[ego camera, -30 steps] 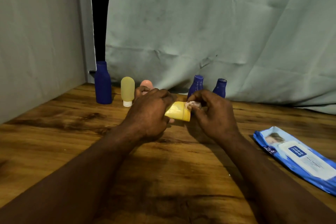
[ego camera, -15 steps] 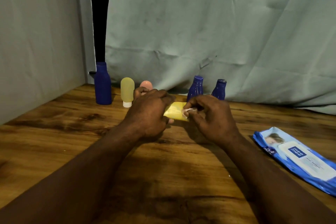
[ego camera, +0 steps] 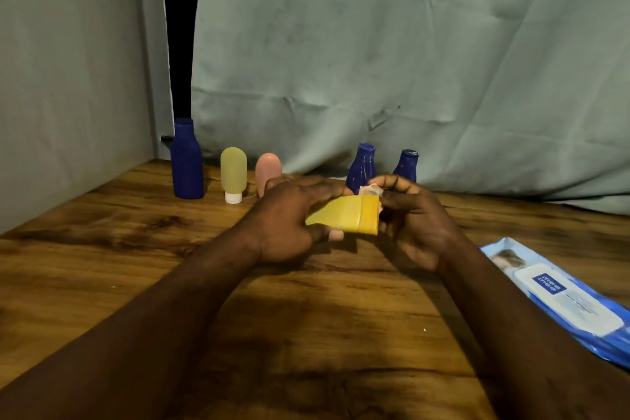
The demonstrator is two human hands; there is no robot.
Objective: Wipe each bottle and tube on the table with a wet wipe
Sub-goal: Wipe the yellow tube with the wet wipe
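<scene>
Nearest to me, at the right of the wooden desk (ego camera: 102,283), lay a blue pack of wet wipes (ego camera: 562,297). Its white label read "mee mee", and I could not read the smaller print. Farther in, above the desk, the left hand (ego camera: 289,218) gripped a yellow tube (ego camera: 344,215) held sideways, its banded end toward the right hand (ego camera: 412,218). That hand's curled fingers pinched a small wadded wet wipe (ego camera: 370,189) at the end's top edge. Behind the hands stood a tall blue bottle (ego camera: 186,160), a pale yellow tube (ego camera: 233,174) on its white cap, a pink tube (ego camera: 267,169), a ribbed blue bottle (ego camera: 362,164) and a smaller blue bottle (ego camera: 406,165). A grey-green cloth (ego camera: 375,61) hung behind them.
</scene>
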